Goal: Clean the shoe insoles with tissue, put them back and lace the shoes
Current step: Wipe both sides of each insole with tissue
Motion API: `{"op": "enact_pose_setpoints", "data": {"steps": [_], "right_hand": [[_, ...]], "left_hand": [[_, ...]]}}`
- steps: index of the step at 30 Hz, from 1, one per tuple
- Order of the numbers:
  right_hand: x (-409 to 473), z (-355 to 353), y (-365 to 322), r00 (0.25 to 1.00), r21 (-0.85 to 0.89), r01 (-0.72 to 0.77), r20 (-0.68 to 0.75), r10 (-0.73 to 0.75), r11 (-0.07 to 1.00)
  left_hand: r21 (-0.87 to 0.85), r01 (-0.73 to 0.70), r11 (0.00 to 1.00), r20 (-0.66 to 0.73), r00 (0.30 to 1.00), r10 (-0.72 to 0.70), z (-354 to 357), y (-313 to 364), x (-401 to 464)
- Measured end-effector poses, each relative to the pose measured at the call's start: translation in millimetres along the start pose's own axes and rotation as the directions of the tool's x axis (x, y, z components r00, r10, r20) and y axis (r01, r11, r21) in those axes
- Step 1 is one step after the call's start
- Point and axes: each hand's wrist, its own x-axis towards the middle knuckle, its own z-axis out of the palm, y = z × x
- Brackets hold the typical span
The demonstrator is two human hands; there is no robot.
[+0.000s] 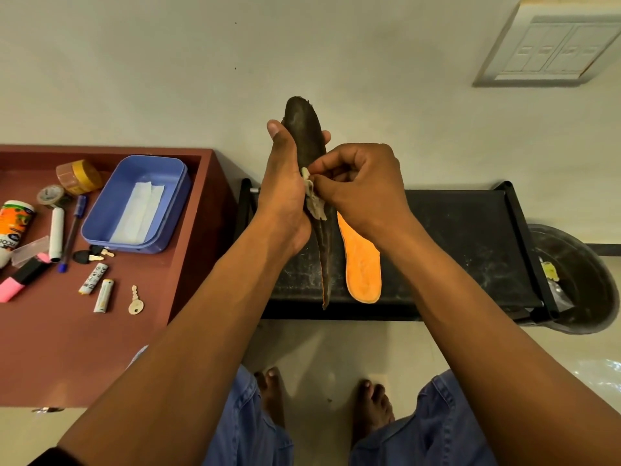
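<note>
My left hand (285, 193) grips a dark insole (305, 129) held on edge above the black rack, its toe end pointing away from me. Against the insole's dark face my right hand (363, 186) pinches a crumpled, soiled piece of tissue (314, 200). A second insole (363, 264) lies on the black rack (463, 250) just right of the held one, orange side up. No shoes or laces are in view.
A blue tray (168, 196) with folded white tissue (139, 213) sits on the red-brown table (67, 348) at left, among tape rolls, markers, pens, batteries and keys. A dark round bin (578, 280) stands right of the rack. My bare feet are on the floor below.
</note>
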Motion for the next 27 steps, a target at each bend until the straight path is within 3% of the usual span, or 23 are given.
{"op": "enact_pose_setpoints", "data": {"steps": [3,7,12,17,24,27], "right_hand": [[1,2,6,0.999,-0.119,-0.005,-0.04,0.0,0.993],[2,1,10,0.999,-0.154,-0.004,-0.041,-0.002,0.988],[2,-5,5,0.994,-0.016,-0.022,0.107,0.024,1.0],[-13,6,1,0.968,-0.077,0.068,0.248,-0.047,0.995],[-10,7,0,0.989,-0.018,0.061,0.138,-0.058,0.998],[-5,3,0,0.998,0.072,-0.02,0.054,0.016,0.997]], "left_hand": [[-0.006,-0.04,0.999,-0.014,0.999,0.04,0,2,1],[-0.067,-0.028,0.997,0.02,0.999,0.03,-3,3,4],[-0.157,-0.001,0.988,0.054,0.999,0.01,-12,9,10],[-0.366,-0.055,0.929,-0.032,0.998,0.046,-31,21,22],[-0.419,0.005,0.908,-0.014,1.0,-0.012,-30,23,23],[-0.426,0.053,0.903,-0.007,0.998,-0.062,-27,22,24]]}}
